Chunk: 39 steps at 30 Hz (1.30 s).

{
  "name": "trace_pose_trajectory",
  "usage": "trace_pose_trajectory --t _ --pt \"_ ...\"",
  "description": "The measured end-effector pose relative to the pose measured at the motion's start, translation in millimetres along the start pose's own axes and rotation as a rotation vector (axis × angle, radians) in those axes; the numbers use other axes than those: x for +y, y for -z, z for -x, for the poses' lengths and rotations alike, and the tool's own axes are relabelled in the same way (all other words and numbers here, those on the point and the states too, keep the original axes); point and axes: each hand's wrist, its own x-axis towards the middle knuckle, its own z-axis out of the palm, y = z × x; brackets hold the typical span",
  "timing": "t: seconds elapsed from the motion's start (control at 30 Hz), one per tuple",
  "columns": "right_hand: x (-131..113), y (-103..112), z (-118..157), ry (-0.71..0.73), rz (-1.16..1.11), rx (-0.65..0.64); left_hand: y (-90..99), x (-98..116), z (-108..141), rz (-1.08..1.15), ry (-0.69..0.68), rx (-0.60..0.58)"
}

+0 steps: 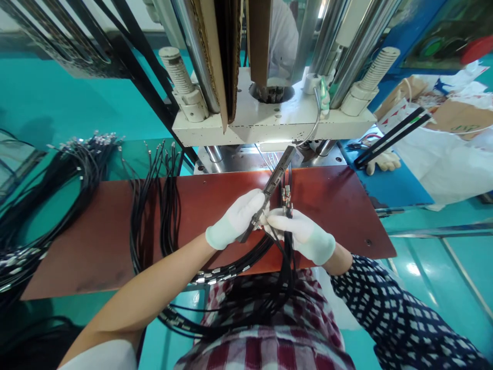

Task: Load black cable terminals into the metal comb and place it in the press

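Observation:
My left hand point(239, 215), in a white glove, grips a long dark metal bar point(276, 179) with slots along it. The bar tilts up and away toward the right. My right hand point(304, 235), gloved too, is closed on black cables point(287, 264) beside the bar's near end. Its fingertips pinch at the bar's lower part, where small metal connectors sit; the exact contact is hidden. More cable ends with metal connectors point(286, 195) stand up just beyond my right fingers. The cables run down across my lap and curve left.
A reddish-brown board point(331, 205) lies under my hands. Ahead stands a white press point(227, 134) with metal columns. Bundles of black cables point(169, 205) hang over the board at left, with a larger bundle point(82, 169) farther left. A glove point(385, 162) rests on a blue surface at right.

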Motion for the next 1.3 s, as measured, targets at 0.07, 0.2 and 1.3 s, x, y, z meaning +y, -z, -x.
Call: trace_pose_trajectory --t 0.07,0.2,1.3 --pt "-5.3 -1.9 0.8 -0.013 -0.009 -0.028 0.8 -2.5 -0.1 0.014 0.012 -0.016" --pt "-12.2 -10.3 1.0 0.069 0.211 0.132 0.9 -4.9 0.5 0.034 0.006 -0.039" --pt "4.1 -3.9 1.8 0.183 0.556 0.325 -4.1 -1.7 7.3 -0.313 0.067 0.064"
